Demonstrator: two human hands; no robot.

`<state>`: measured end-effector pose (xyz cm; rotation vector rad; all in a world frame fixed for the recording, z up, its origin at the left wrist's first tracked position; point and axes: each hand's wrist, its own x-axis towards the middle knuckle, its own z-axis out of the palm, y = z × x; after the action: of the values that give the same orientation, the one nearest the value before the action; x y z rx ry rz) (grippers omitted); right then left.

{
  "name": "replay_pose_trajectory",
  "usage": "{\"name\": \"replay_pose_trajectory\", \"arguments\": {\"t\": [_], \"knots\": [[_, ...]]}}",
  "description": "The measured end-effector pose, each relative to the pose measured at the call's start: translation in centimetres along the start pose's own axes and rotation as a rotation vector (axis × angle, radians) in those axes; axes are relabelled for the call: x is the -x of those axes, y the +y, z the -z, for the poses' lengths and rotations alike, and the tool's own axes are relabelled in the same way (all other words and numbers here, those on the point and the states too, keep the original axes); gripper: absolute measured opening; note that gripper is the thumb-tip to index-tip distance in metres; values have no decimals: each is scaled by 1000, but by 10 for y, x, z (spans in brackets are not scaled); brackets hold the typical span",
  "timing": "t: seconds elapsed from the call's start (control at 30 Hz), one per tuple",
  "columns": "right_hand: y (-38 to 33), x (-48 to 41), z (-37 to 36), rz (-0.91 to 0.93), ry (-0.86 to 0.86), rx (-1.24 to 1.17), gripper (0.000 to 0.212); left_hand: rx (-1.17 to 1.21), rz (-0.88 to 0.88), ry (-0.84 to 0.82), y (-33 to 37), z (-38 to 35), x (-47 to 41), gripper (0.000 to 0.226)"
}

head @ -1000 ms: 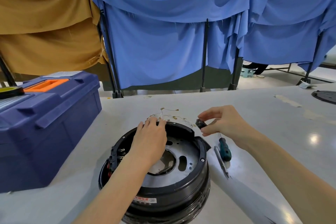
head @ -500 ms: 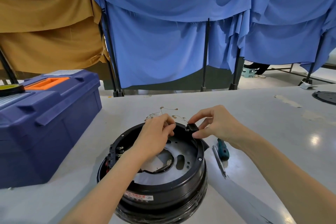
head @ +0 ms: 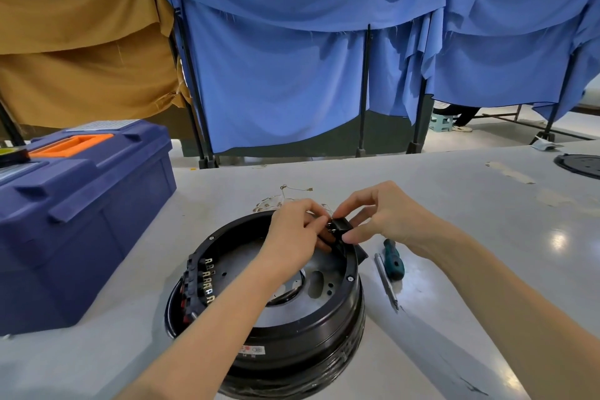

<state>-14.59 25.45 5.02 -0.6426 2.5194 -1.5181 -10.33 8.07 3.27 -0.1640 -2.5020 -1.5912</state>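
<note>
**Both hands at the far rim**

Over the far rim of the round black cooker base (head: 292,344): small black plastic block (head: 341,224), pinched between thumb and forefinger of the right hand (head: 386,214). Fingers of the left hand (head: 292,234) curled, gripping the block's left end. Just right of the base, green-handled screwdriver (head: 393,259); well left of it, dark blue plastic toolbox (head: 81,221).

The round base (head: 276,325) sits on the tabletop (head: 461,201) before me, a small part (head: 340,225) over its far rim, toolbox (head: 81,214) to its left, screwdriver (head: 393,259) just right of it, loose wires (head: 293,189) behind it.
</note>
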Motion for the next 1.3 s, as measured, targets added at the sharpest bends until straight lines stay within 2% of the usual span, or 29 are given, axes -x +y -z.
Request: {"name": "replay_pose_trajectory", "arguments": {"t": [0.1,0.27,0.43,0.6,0.93,1.3], "knots": [[2,-1,-1,1,4,-10,33,-18,-13,8,-1,-1,2,13],[4,0,0,25,-27,-56,27,-23,0,31,1,-3,2,24],[5,1,0,7,-71,-157,11,94,78,-37,2,-2,4,18],[9,0,0,-20,-62,-241,8,152,128,-73,-1,-3,0,17],[12,-1,4,-139,-154,-335,25,277,217,-92,-4,-3,-4,28],[13,-2,1,-164,-141,-341,32,371,261,-118,0,-2,-1,22]]}}
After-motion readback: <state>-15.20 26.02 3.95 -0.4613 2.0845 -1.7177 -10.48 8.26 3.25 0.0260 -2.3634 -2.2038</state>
